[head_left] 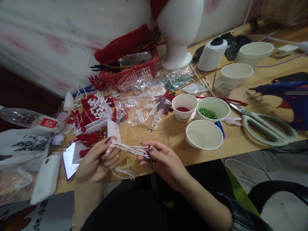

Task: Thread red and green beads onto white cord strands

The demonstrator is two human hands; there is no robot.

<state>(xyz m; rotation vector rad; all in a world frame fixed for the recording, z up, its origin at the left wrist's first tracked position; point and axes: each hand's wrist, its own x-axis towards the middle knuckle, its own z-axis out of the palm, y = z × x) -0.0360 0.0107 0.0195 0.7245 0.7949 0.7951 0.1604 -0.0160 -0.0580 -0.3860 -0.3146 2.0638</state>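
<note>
Over the near edge of the wooden table (240,141), both hands hold several thin white strings threaded with small pearl beads (134,149). My left hand (98,162) pinches the bare string ends, which hang in loose loops below it. My right hand (160,158) pinches the beaded end, where a few dark red beads show. Just beyond my right hand stands an empty white paper cup (204,134). Behind it are a cup of dark red beads (184,107) and a bowl of green beads (213,109).
Large scissors (264,125) and a blue glue gun (286,96) lie at the right. A red basket (130,75), plastic bags of beads (144,110), a white box of red ornaments (96,134), a phone (68,160) and a plastic bottle (31,118) crowd the left. A white thread spool (211,54) stands behind.
</note>
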